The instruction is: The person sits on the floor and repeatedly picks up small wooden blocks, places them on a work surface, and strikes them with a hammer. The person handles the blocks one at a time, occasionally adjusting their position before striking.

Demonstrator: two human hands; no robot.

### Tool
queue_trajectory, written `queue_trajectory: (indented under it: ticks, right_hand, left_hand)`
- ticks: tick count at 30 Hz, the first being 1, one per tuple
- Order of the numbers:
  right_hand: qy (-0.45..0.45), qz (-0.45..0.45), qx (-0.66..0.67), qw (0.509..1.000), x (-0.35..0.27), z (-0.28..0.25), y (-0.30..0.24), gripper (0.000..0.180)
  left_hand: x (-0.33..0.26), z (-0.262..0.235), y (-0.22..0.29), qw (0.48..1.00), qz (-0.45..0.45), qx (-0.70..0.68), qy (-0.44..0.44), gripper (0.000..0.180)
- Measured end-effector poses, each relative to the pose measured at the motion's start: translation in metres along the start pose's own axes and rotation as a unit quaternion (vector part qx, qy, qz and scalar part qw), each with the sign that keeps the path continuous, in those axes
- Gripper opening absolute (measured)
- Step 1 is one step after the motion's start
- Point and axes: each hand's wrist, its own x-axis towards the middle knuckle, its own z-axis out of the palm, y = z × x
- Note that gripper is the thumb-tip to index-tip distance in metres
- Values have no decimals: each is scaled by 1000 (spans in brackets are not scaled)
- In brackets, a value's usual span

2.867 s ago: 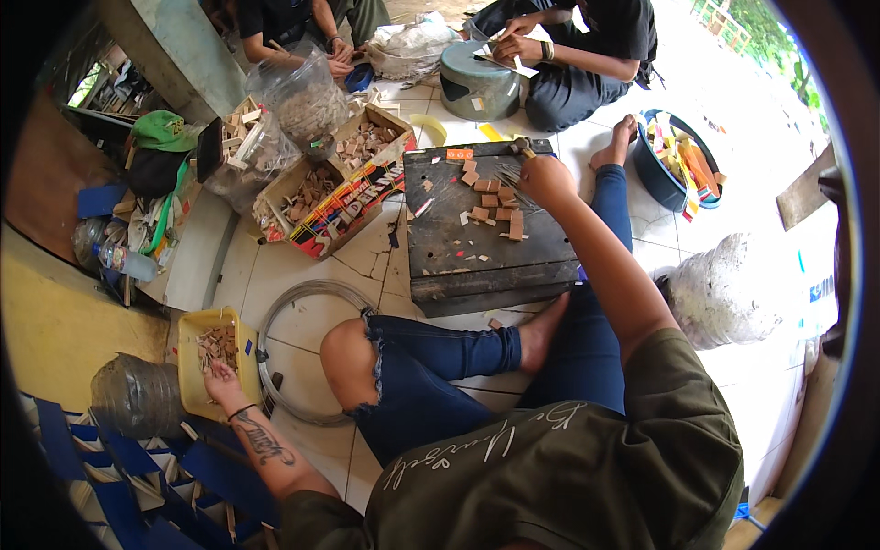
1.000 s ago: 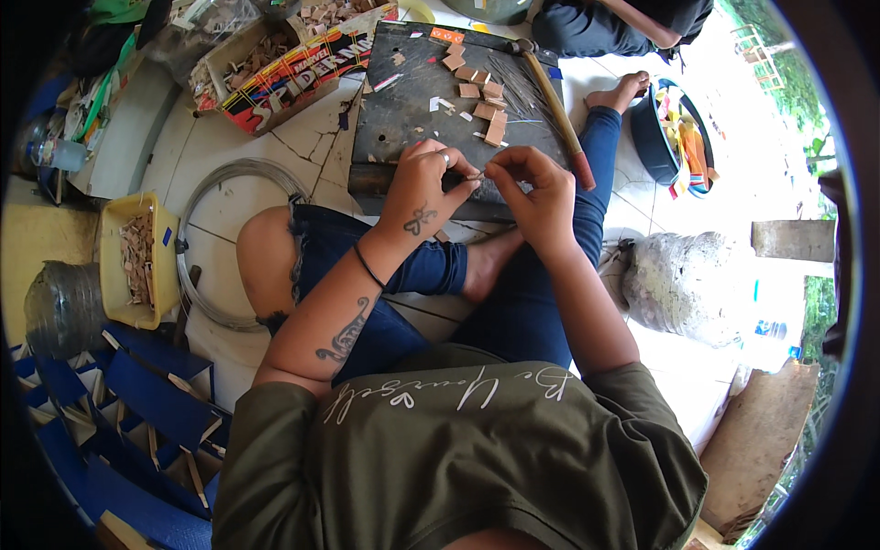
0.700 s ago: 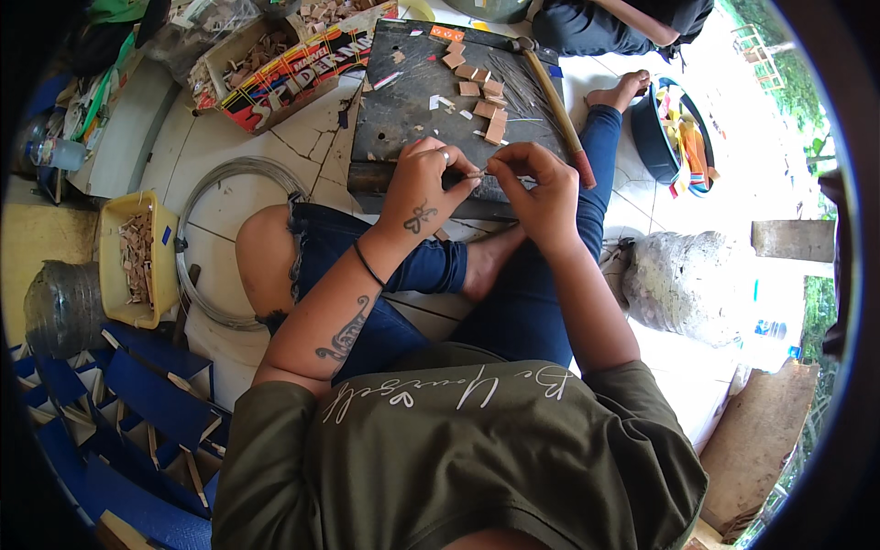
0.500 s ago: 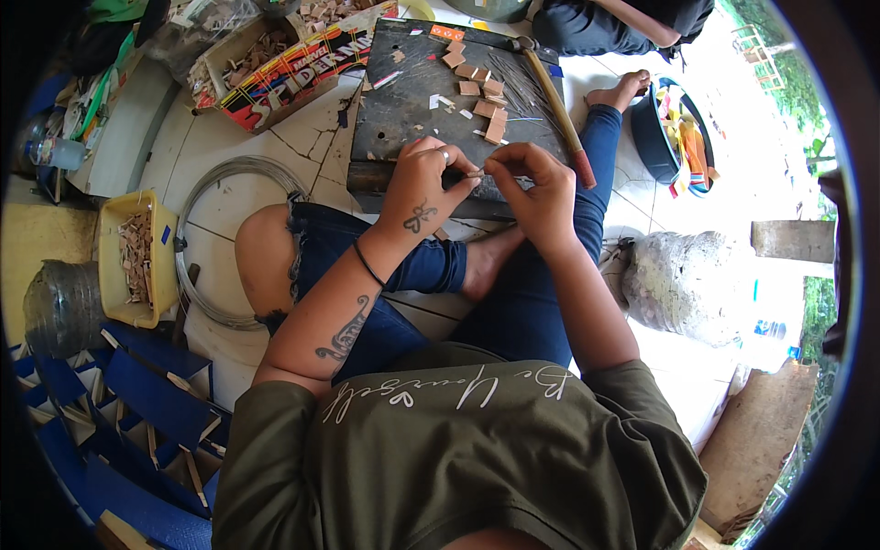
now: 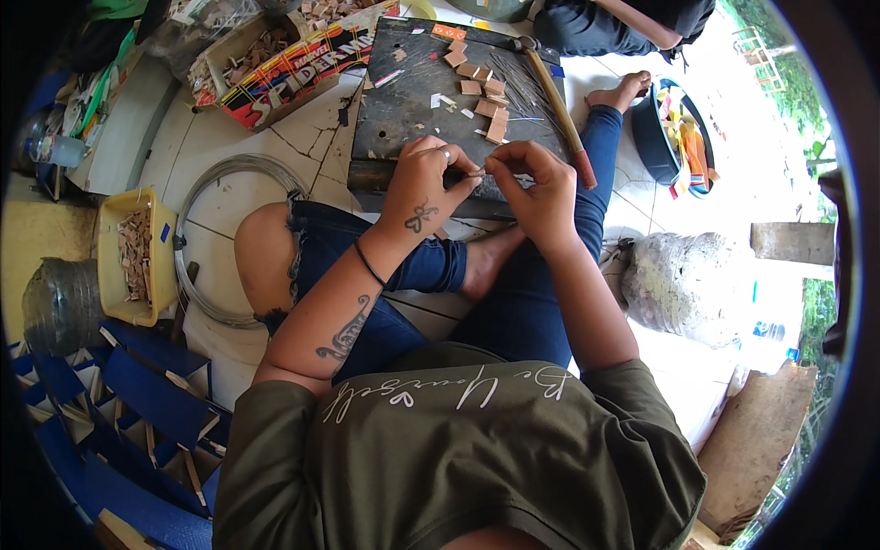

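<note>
Above the near edge of a dark, low work block [image 5: 403, 110], my left hand [image 5: 426, 183] and my right hand [image 5: 534, 188] meet with their fingertips almost together. Both are closed in a pinch. Something small and thin sits between the fingertips, too small to make out. Small brown wooden pieces [image 5: 496, 126] lie scattered on the block past my fingers. Beside them is a bundle of thin grey wires [image 5: 524, 84]. A hammer [image 5: 555, 101] with a wooden handle rests along the block's right side, its reddish grip near my right hand.
Left stand a yellow bin [image 5: 108, 266] of wooden bits, a coil of wire [image 5: 197, 197] and blue boxes [image 5: 151, 385]. A printed cardboard box [image 5: 275, 101] holds more pieces. Right are a dark tub [image 5: 653, 147] and a plastic-wrapped bundle [image 5: 683, 284]. Another person [image 5: 596, 37] sits across.
My hands stay almost where they were, still pinched together. The view has shifted very slightly; nothing else visibly moved.
</note>
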Motion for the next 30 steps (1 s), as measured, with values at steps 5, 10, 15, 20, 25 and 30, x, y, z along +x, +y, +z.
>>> queue_trajectory:
  ticks: [5,10,15,20,25,30]
  right_hand:
    - [-17,-21,3,1000,1,-2,-1,11]
    - [-32,-21,-7,999,5,-5,-3,12]
    - [-48,-6,-23,999,8,-5,-5,13]
    - [30,-14,-87,996,18,-23,23,28]
    - [32,121,-342,931,21,-59,80,45]
    - [13,115,-272,955,26,-65,98,36]
  left_hand:
    - [0,0,2,1000,2,-2,6,14]
    - [2,-3,6,999,14,32,-11,14]
    - [6,0,5,997,70,13,10,7]
    - [8,3,1,997,69,-21,20,6]
    - [7,5,0,997,70,-25,25,11]
    - [7,3,1,996,82,-3,19,13]
